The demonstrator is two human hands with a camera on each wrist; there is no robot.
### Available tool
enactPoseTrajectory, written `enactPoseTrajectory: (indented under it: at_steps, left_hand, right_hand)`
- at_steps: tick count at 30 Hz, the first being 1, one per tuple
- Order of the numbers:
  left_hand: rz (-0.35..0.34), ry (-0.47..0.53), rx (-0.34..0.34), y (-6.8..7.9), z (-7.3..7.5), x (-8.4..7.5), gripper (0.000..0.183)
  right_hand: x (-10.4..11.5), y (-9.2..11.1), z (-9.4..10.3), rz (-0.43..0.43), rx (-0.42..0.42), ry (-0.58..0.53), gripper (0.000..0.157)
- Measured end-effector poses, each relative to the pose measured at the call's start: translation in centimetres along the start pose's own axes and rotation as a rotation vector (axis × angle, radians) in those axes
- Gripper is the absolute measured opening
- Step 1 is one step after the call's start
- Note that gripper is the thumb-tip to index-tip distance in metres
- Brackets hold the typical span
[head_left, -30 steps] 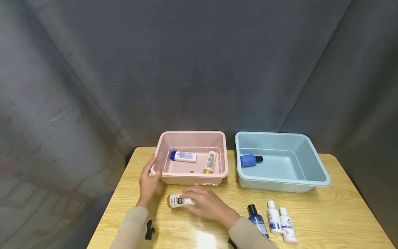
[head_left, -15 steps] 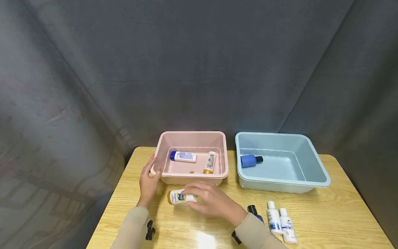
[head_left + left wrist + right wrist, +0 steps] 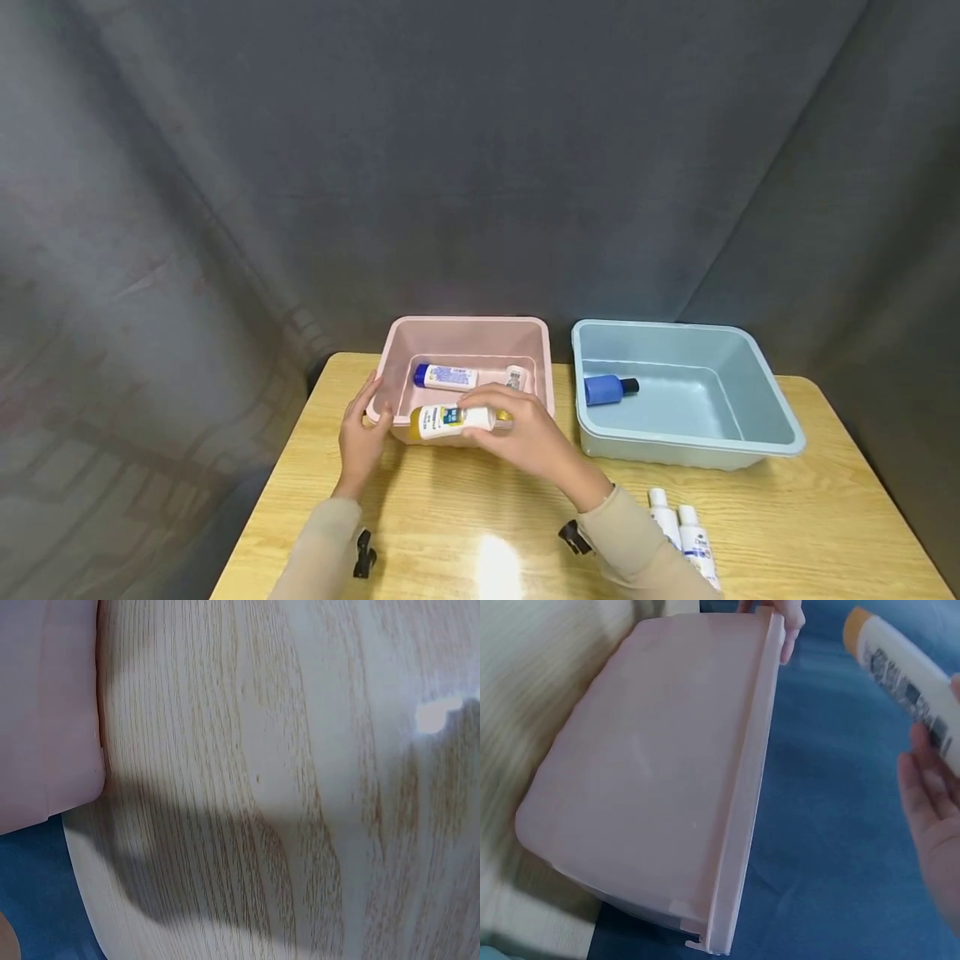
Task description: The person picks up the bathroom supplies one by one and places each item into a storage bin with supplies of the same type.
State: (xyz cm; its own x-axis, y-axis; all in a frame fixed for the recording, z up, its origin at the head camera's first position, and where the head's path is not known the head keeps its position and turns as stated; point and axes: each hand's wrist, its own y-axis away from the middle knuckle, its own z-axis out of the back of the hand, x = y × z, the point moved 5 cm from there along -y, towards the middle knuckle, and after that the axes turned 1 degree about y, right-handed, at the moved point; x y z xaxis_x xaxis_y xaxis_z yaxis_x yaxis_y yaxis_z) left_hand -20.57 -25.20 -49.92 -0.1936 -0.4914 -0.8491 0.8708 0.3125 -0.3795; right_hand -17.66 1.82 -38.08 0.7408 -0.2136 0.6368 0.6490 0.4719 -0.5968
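Observation:
My right hand (image 3: 528, 433) pinches a small white bottle with a gold cap (image 3: 435, 422) near its white end. It is tilted, cap to the left, above the front rim of the pink bin (image 3: 472, 327). In the right wrist view, the bottle (image 3: 907, 682) shows its barcode side, with the right hand (image 3: 941, 825) below it. My left hand (image 3: 362, 442) holds the bin's front left corner, thumb at the front rim and fingers along the left side. Inside the bin lie a blue-capped white bottle (image 3: 447, 377) and a barcoded white bottle (image 3: 516, 377), partly hidden behind my right hand.
To the right stands a light blue bin (image 3: 693, 450) with a blue, black-capped bottle (image 3: 603, 389) inside. Two white bottles, one (image 3: 664, 521) beside the other (image 3: 697, 548), lie on the wooden table (image 3: 435, 542) near my right sleeve. A dark curtain (image 3: 480, 167) hangs behind.
My right hand has lifted the gold-capped bottle from in front of the pink bin up to its rim. My left hand stays put. The dark blue bottle on the table is now hidden.

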Motion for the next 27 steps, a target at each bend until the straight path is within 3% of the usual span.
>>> enactPoseTrajectory:
  at_steps: [5, 18, 27]
  left_hand:
    - [0.013, 0.001, 0.0, -0.1, -0.1, 0.2, 0.047]
    - [0.0, 0.013, 0.008, -0.2, -0.2, 0.3, 0.047]
    - [0.027, 0.024, 0.001, 0.0, -0.2, 0.0, 0.047]
  right_hand:
    - [-1.1, -0.7, 0.1, -0.142, -0.019, 0.046, 0.029]
    - [-3.0, -2.4, -1.0, -0.315, -0.081, 0.07, 0.031]
    - [-5.1, -3.0, -1.6, -0.404, -0.103, 0.047, 0.033]
